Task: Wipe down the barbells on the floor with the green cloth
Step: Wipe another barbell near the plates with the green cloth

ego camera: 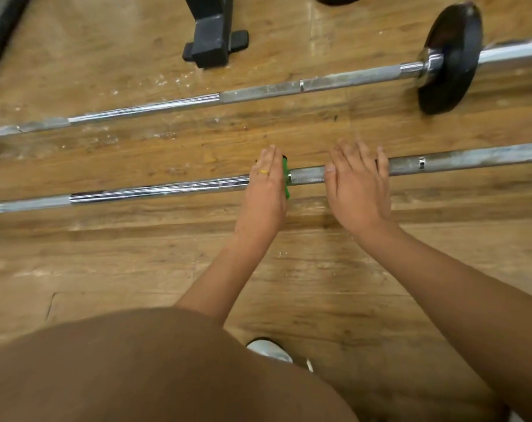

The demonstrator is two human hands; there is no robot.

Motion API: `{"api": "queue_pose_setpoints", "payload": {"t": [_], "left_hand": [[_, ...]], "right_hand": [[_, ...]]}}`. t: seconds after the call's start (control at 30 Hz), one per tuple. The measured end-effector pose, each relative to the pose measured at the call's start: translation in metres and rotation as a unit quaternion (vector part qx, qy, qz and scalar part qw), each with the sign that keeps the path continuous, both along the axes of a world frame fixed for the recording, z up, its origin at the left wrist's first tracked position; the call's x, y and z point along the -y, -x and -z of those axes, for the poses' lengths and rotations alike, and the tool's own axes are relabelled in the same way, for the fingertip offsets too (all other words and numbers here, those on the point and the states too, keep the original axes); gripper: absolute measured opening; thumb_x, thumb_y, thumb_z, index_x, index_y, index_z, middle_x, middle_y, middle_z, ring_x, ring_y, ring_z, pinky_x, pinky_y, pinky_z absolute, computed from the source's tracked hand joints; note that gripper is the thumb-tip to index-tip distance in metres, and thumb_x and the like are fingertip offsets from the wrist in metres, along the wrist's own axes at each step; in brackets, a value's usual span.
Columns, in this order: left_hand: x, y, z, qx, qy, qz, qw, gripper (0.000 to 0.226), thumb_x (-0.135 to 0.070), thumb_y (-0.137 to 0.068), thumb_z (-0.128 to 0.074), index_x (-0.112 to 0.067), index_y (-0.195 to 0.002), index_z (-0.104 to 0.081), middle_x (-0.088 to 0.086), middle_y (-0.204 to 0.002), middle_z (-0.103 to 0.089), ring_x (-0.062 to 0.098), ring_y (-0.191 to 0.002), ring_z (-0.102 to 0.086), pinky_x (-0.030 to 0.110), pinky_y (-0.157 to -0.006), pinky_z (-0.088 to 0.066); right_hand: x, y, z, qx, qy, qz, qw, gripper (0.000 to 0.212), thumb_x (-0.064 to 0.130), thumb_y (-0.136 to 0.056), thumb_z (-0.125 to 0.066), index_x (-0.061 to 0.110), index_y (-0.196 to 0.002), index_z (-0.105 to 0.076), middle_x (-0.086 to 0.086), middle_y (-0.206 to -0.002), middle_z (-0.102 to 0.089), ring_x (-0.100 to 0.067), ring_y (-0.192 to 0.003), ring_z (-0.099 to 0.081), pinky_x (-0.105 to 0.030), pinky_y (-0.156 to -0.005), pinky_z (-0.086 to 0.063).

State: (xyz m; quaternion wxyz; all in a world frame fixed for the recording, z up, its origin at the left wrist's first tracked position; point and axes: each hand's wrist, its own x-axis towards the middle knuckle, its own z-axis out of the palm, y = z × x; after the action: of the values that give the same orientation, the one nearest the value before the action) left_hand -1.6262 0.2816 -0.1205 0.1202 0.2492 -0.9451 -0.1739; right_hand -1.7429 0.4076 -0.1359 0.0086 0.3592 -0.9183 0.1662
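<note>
Two barbells lie on the wooden floor (136, 254). The left hand (266, 190) presses a green cloth (286, 178) onto the near barbell (167, 190), and the right hand (357, 190) rests flat on it just beside. The far barbell (258, 91) carries a black weight plate (450, 59).

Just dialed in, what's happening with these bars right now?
A person is bent over the near barbell on the wooden floor. Their left hand presses the green cloth onto its shaft. The right hand rests flat on the bar just beside it, apparently steadying it. The far barbell, with a black plate, lies untouched.
</note>
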Motion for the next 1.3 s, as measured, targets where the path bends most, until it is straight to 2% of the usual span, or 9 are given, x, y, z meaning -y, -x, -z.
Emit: {"api": "queue_pose_setpoints", "payload": {"t": [0.17,0.33,0.47,0.63,0.77,0.93,1.1,1.2,1.3], "left_hand": [[-0.017,-0.013,0.006,0.006,0.028,0.071,0.997,0.067,0.018,-0.091,-0.045,0.004,-0.154,-0.029,0.02,-0.164,-0.024,0.034,-0.154,-0.017,0.042,-0.125,-0.018],[-0.014,-0.018,0.006,-0.009,-0.004,-0.037,0.999,0.065,0.017,-0.09,-0.043,0.001,-0.153,-0.035,0.018,-0.161,-0.033,0.032,-0.152,-0.025,0.039,-0.124,-0.024],[-0.028,-0.031,0.009,-0.011,0.027,0.053,0.998,0.058,0.013,-0.095,-0.05,0.004,-0.151,-0.037,0.019,-0.161,-0.032,0.036,-0.152,-0.024,0.045,-0.121,-0.029],[-0.023,-0.037,0.005,-0.014,-0.006,-0.054,0.998,0.065,0.018,-0.088,-0.048,0.005,-0.151,-0.036,0.02,-0.161,-0.031,0.035,-0.152,-0.024,0.041,-0.123,-0.024],[-0.041,-0.037,0.006,-0.002,0.029,0.072,0.997,0.071,0.022,-0.085,-0.045,0.004,-0.153,-0.031,0.02,-0.163,-0.027,0.035,-0.153,-0.02,0.045,-0.123,-0.025],[-0.03,-0.035,0.004,-0.012,-0.019,-0.056,0.998,0.071,0.019,-0.087,-0.043,0.0,-0.154,-0.033,0.014,-0.163,-0.03,0.027,-0.153,-0.022,0.032,-0.122,-0.021],[-0.046,-0.046,0.006,0.008,0.004,0.028,1.0,0.064,0.017,-0.091,-0.047,0.0,-0.152,-0.037,0.014,-0.162,-0.031,0.032,-0.153,-0.022,0.04,-0.118,-0.03],[-0.028,-0.048,0.001,0.006,-0.021,-0.028,0.999,0.069,0.019,-0.088,-0.045,-0.002,-0.153,-0.036,0.013,-0.163,-0.031,0.026,-0.154,-0.021,0.034,-0.121,-0.023],[-0.037,-0.05,-0.002,0.001,-0.026,-0.062,0.998,0.068,0.02,-0.088,-0.044,-0.002,-0.152,-0.039,0.013,-0.161,-0.035,0.026,-0.153,-0.025,0.037,-0.121,-0.027]], "right_hand": [[-0.007,-0.008,-0.001,0.004,-0.005,0.002,1.0,0.05,0.034,-0.108,-0.023,0.015,-0.149,-0.045,0.0,-0.16,-0.036,-0.023,-0.153,-0.016,-0.045,-0.123,-0.001],[-0.014,-0.014,-0.001,0.008,-0.005,-0.001,1.0,0.051,0.034,-0.108,-0.023,0.015,-0.15,-0.043,0.0,-0.161,-0.034,-0.023,-0.153,-0.015,-0.046,-0.124,-0.001],[-0.017,-0.02,0.0,0.004,-0.003,0.001,1.0,0.051,0.035,-0.108,-0.023,0.015,-0.151,-0.042,0.001,-0.161,-0.033,-0.022,-0.154,-0.014,-0.045,-0.124,-0.001],[-0.024,-0.025,0.0,0.008,0.001,-0.002,1.0,0.051,0.035,-0.108,-0.023,0.015,-0.153,-0.039,0.0,-0.162,-0.031,-0.022,-0.153,-0.018,-0.045,-0.125,-0.001],[-0.026,-0.032,0.003,-0.006,0.0,-0.001,1.0,0.052,0.034,-0.109,-0.021,0.014,-0.153,-0.038,-0.001,-0.162,-0.031,-0.022,-0.153,-0.018,-0.047,-0.125,-0.002],[-0.031,-0.038,0.005,-0.007,0.01,0.005,1.0,0.053,0.034,-0.108,-0.019,0.014,-0.154,-0.038,-0.001,-0.163,-0.029,-0.023,-0.153,-0.016,-0.049,-0.125,-0.002],[-0.036,-0.044,0.009,-0.01,0.015,0.004,1.0,0.053,0.035,-0.109,-0.018,0.015,-0.154,-0.036,-0.001,-0.163,-0.03,-0.023,-0.152,-0.02,-0.047,-0.125,0.0],[-0.04,-0.048,0.009,-0.015,0.026,0.003,1.0,0.053,0.035,-0.109,-0.02,0.014,-0.153,-0.039,-0.001,-0.161,-0.035,-0.023,-0.148,-0.03,-0.047,-0.125,0.0],[-0.043,-0.052,0.011,-0.021,0.028,0.005,0.999,0.052,0.035,-0.109,-0.022,0.014,-0.153,-0.038,-0.001,-0.16,-0.035,-0.023,-0.148,-0.031,-0.047,-0.125,-0.001]]}}
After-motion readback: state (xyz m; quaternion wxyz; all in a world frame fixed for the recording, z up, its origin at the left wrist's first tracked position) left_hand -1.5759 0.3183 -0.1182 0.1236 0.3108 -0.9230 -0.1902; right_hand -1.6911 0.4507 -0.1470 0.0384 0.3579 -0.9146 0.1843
